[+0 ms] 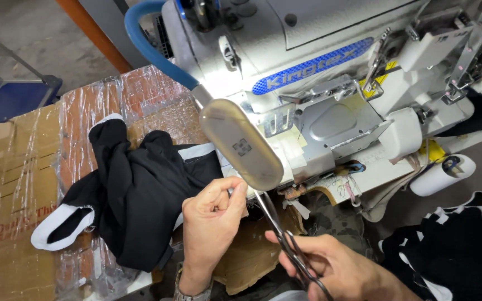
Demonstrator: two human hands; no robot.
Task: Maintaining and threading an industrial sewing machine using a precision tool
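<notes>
My left hand [214,223] is closed in a pinch just under the lamp head [241,144] of a white sewing machine [330,83]; what it pinches is hidden, maybe a thread. My right hand [330,265] grips a pair of metal scissors [285,239], blades pointing up toward the left hand's fingers. A black garment with white cuffs [135,189] lies crumpled on the table to the left of my left hand.
Cardboard under clear plastic sheeting [23,178] covers the table at left. A blue hose [152,47] curves behind the machine. A white roll [442,174] sits at right, with more black-and-white fabric [458,245] below it.
</notes>
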